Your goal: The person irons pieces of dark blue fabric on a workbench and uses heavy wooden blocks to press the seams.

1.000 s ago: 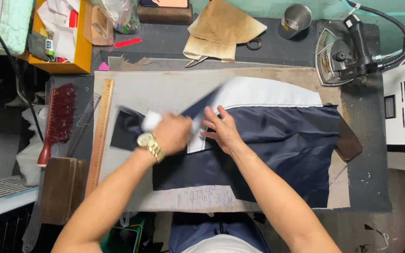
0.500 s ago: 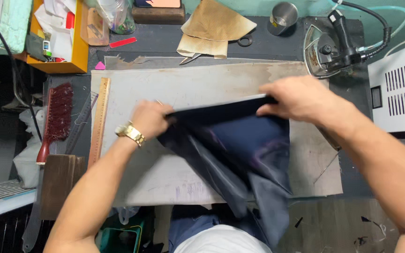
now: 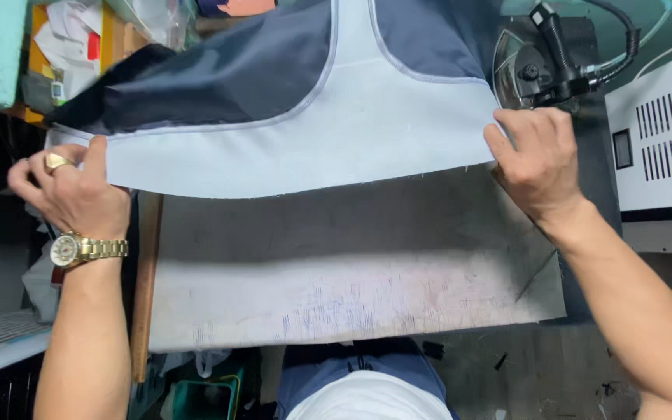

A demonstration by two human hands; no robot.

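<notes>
I hold a fabric piece [image 3: 305, 132] spread wide in the air above the table. It is white along its near edge, with navy panels behind it edged in pale piping. My left hand [image 3: 68, 190], with a gold ring and wristwatch, pinches the left end of the white edge. My right hand [image 3: 538, 159] grips the right end. The cloth hangs between them and hides the back of the table. It casts a shadow on the pale pressing cloth [image 3: 351, 288] below.
A steam iron [image 3: 542, 66] with a black hose rests at the back right. A white vented machine [image 3: 666, 132] stands to the right. A wooden ruler [image 3: 145, 288] lies along the pressing cloth's left edge. An orange box of papers [image 3: 68, 43] shows at the back left.
The navy fabric lay flat under both hands, was then picked up bunched, and is now lifted and stretched wide with its white side facing me. My hands have moved far apart.
</notes>
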